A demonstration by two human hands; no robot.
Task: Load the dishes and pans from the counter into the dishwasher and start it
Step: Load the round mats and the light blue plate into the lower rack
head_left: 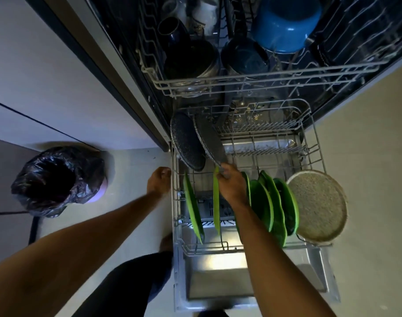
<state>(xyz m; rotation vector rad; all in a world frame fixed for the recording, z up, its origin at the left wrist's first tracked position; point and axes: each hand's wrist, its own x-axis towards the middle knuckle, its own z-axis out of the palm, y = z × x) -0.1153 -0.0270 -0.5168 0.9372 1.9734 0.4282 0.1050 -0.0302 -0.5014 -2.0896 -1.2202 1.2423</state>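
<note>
The dishwasher's lower rack (318, 156) is pulled out over the open door (218, 284). Several green plates (267, 207) stand on edge in it, with a speckled beige plate (318, 204) at the right end. Two dark speckled pans (187, 140) lean at the rack's back left. My right hand (232, 184) pinches the top edge of one upright green plate (216, 202), close to the nearer pan's rim. My left hand (160, 180) grips the rack's left rim. Another green plate (193, 209) stands further left.
The upper rack (264, 78) holds a blue pot (284, 24), dark mugs and cups. A bin with a black bag (58, 179) stands on the floor at the left. My leg and foot (136, 282) are beside the open door. Cabinet fronts run along the left.
</note>
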